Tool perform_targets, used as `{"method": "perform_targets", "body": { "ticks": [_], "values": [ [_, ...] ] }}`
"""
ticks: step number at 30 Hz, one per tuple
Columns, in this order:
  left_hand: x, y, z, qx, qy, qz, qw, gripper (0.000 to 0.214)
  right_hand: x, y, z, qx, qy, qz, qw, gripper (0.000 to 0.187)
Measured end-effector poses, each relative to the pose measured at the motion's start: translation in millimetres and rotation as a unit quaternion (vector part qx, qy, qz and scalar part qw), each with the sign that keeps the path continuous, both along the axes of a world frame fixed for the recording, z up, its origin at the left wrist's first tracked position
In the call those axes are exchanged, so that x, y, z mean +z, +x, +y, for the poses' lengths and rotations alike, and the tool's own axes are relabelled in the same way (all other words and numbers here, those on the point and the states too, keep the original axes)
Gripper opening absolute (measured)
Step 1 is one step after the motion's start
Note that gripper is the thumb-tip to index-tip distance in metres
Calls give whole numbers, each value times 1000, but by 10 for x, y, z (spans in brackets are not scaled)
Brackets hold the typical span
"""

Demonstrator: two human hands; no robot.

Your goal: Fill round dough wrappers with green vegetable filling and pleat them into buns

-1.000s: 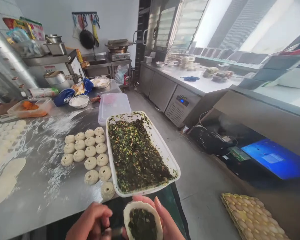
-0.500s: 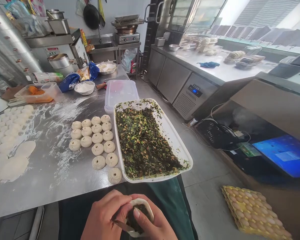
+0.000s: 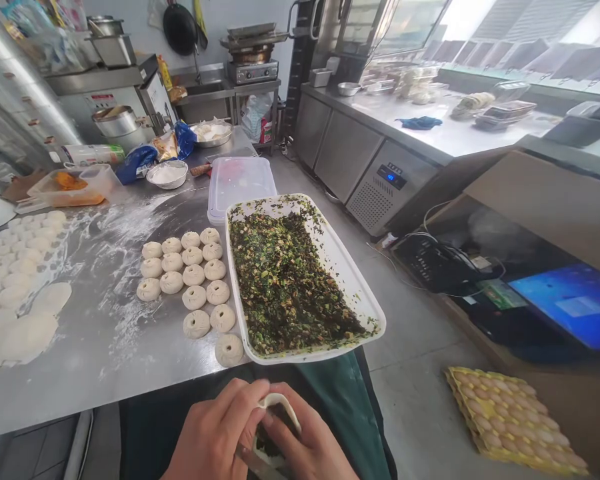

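**A:** What are the hands doing, down close?

**B:** The left hand (image 3: 215, 437) is closing its fingers tightly on the rim of a filled dough wrapper (image 3: 280, 404) and pinching it. The right hand (image 3: 317, 453) is cupping the wrapper from the other side, with its thumb lying over the dark green filling. A thin flat tool (image 3: 253, 461) is peeking out beneath them, but I cannot tell which fingers are gripping it.

**A:** And where is the wrapper sitting?

**B:** It is being held in the air between both hands, just below the near edge of the steel table (image 3: 105, 380).

**A:** What is lying beyond it?

**B:** A white tray (image 3: 363, 297) of chopped greens is overhanging that edge. Just to its left, pleated buns (image 3: 195, 297) are lying in rows. Flat dough rounds (image 3: 25, 337) are resting further left. A clear lidded box (image 3: 240, 180) is touching the tray's far end, and a bowl of flour (image 3: 167, 173) is standing behind that.
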State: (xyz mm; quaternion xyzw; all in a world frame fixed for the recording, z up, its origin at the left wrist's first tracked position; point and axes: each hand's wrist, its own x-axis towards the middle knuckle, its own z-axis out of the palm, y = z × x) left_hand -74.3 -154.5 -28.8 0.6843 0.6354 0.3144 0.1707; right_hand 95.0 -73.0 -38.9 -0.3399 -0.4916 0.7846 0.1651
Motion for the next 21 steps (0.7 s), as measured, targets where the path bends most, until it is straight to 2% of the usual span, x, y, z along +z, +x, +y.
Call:
{"method": "perform_targets", "body": {
  "ticks": [2,4,7,9,11,14,18,21],
  "values": [
    [-1,-20,26,-29,1,41,999,34,45,-2,31,22,28,-7,999,28],
    [-3,-22,35,-40,-7,47,998,28,66,1,56,37,24,-20,999,26],
    [-17,-1,25,-47,-8,55,997,25,48,1,68,32,27,-38,998,21],
    [-36,15,15,-61,-14,80,995,33,26,-5,65,27,47,-45,998,18],
    [-59,27,7,-64,-27,101,992,33,14,-11,64,41,45,-52,997,15],
    [-87,39,7,-51,-8,112,992,23,5,-12,73,70,37,-76,994,17],
    [-99,45,16,-72,3,135,988,35,-15,-8,86,77,105,-100,986,8],
    [-100,54,3,-63,2,134,989,23,26,-10,109,107,98,-116,983,12]
  ]
}}
